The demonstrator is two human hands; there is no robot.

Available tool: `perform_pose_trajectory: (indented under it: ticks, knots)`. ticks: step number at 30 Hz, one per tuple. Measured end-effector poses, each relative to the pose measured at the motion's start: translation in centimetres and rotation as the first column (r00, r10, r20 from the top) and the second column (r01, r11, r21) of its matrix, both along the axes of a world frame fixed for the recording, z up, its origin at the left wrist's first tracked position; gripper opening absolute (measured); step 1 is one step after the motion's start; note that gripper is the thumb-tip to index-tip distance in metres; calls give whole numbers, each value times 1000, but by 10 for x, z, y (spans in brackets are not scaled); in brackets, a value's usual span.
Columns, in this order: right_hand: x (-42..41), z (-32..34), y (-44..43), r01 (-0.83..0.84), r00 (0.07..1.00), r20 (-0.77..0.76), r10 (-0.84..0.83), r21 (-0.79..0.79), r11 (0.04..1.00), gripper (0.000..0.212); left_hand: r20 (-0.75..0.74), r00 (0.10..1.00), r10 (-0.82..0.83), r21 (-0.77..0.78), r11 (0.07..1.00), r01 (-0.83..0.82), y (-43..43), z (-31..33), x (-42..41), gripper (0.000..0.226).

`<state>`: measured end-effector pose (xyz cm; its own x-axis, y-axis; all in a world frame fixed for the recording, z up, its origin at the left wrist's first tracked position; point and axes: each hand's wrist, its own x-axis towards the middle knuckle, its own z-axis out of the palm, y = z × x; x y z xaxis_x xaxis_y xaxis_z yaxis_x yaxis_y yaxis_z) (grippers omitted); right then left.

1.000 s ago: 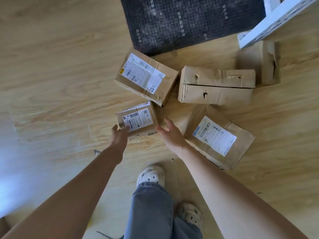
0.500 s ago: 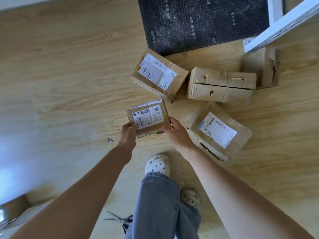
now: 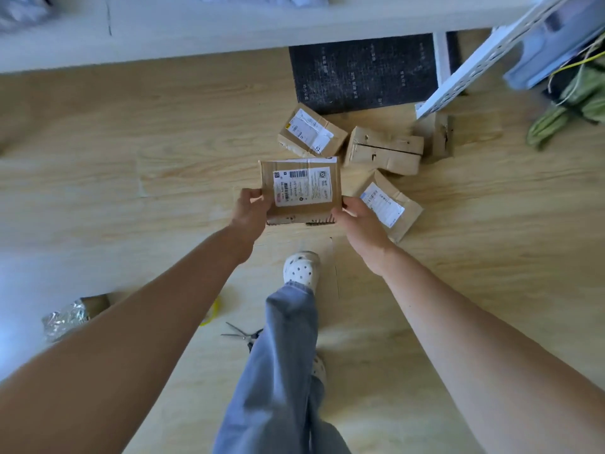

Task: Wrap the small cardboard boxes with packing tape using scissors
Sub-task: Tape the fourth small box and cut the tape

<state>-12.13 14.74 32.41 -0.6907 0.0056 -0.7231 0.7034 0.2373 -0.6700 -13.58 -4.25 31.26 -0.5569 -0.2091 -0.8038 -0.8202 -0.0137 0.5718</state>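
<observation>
Head view, frame centre: the small brown cardboard box with a white label (image 3: 301, 191) is held above the wooden floor (image 3: 163, 158), left hand (image 3: 250, 208) curled round its left edge, right hand (image 3: 357, 217) gripping its lower-right corner. Probably light and stiff; opposite edges suit. Lower centre lie dark scissors (image 3: 240, 334).

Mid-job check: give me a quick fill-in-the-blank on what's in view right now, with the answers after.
1. The left hand and right hand grip the labelled box, which is ____ the floor (on/off).
2. The scissors lie beside the jeans leg with their blades ____ (open/closed).
3. The mat beyond the pile is ____ in colour.

Missing words: off; open; black.
</observation>
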Motion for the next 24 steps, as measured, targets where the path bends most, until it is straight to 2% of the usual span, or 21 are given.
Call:
perform_pose_trajectory:
  ticks: [4,10,18,24]
  knots:
    - [51,38,-18,7,998,-60,-5,34,999,23,-50,999,-13,-36,999,11,-13,43,52,18]
    - [134,51,-51,23,999,-25,-21,87,996,25,-70,996,-63,-66,996,59,-45,68,131,16]
    - [223,35,-125,36,999,30,-39,96,995,20,-53,988,-146,-155,978,137,-125,48,215,19]
    - [270,1,-182,80,995,51,-90,176,981,15,-49,968,-247,-122,963,240,-185,6,256,18]
